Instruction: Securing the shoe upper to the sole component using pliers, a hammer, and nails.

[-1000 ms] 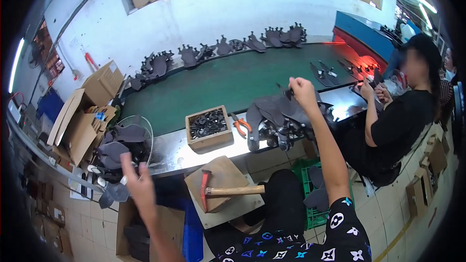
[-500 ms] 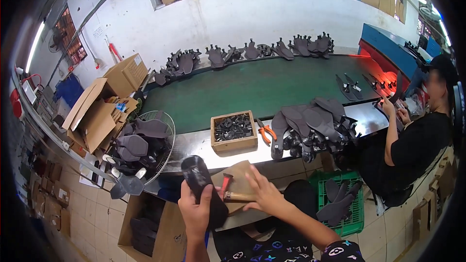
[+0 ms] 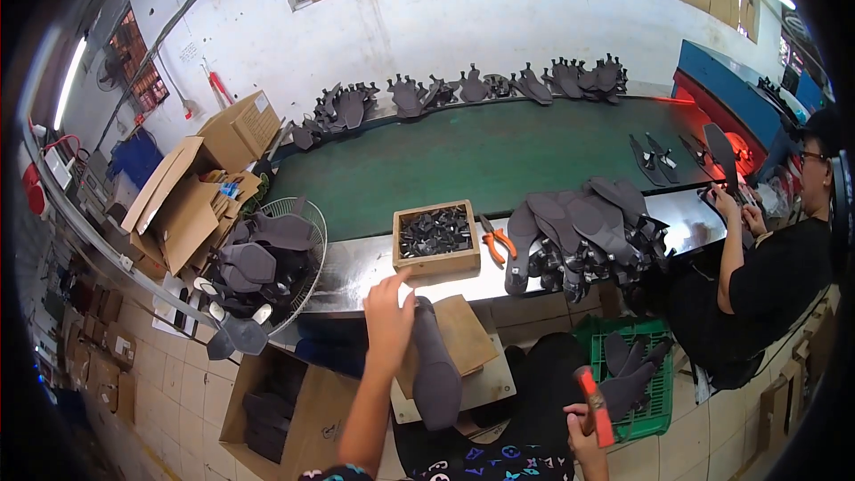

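In my right hand [image 3: 588, 447] is a hammer [image 3: 594, 405] with a red head, gripped low at the right beside the green crate. A dark grey shoe sole [image 3: 436, 370] lies lengthwise on a work block, partly over a tan board [image 3: 461, 338] set on a pale base [image 3: 485, 396]. My left hand [image 3: 389, 319] is next to the sole's upper end, fingers apart, just in front of a wooden box [image 3: 436, 269] of small black parts. Whether its thumb touches the sole, I cannot tell.
Orange-handled pliers [image 3: 501, 242] lie right of the box, near a pile of soles [image 3: 570, 223]. Behind runs a green conveyor belt [image 3: 463, 147]. A wire basket [image 3: 307, 276] and carton [image 3: 298, 419] stand left, a green crate [image 3: 657, 410] right. A co-worker [image 3: 766, 258] sits at right.
The sole has gone from my left hand onto the block, turned over. My right hand has taken up the hammer from the board and carried it right. The left hand has opened and moved forward.
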Demonstrator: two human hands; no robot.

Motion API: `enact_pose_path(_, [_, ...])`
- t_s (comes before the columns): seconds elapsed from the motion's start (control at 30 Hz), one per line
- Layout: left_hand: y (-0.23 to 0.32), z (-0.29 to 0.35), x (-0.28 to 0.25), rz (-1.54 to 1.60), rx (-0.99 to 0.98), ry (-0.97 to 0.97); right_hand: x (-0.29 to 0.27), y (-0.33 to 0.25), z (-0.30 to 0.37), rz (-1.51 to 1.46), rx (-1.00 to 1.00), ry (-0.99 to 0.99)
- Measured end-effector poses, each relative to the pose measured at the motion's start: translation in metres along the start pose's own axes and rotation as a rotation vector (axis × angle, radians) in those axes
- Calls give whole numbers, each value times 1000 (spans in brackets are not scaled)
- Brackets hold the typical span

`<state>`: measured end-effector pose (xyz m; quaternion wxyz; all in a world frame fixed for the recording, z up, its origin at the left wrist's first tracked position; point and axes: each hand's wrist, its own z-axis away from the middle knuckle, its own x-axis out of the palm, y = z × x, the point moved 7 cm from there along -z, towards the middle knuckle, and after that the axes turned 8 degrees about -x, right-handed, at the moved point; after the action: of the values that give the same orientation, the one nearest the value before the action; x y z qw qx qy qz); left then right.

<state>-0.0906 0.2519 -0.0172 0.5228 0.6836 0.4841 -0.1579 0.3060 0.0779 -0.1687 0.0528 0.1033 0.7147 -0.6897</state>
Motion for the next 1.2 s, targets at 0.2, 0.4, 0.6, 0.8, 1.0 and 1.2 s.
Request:
enact_pose_path(0.2, [-23,-112,65,-178,65,-225,28,-22,-28,-333,111,83])
enact_pose_path(0.4, [14,-107,27,105,211,0,45,-53,-50,-446,52,-1])
enact_pose_path(0.6, [132,19,-71,281,709,183,62,-138,-106,-412,-200,-162])
enact_pose_path(0.8, [175,96,-119,82,1125,240,100,-244,-113,-715,-378,-471])
enact_pose_path(1.0, [165,116,-126,-39,1325,310,106,-260,-103,-603,-313,-638])
enact_pose_path(1.2, [124,84,-123,681,443,134,124,-240,-97,-683,-111,-661])
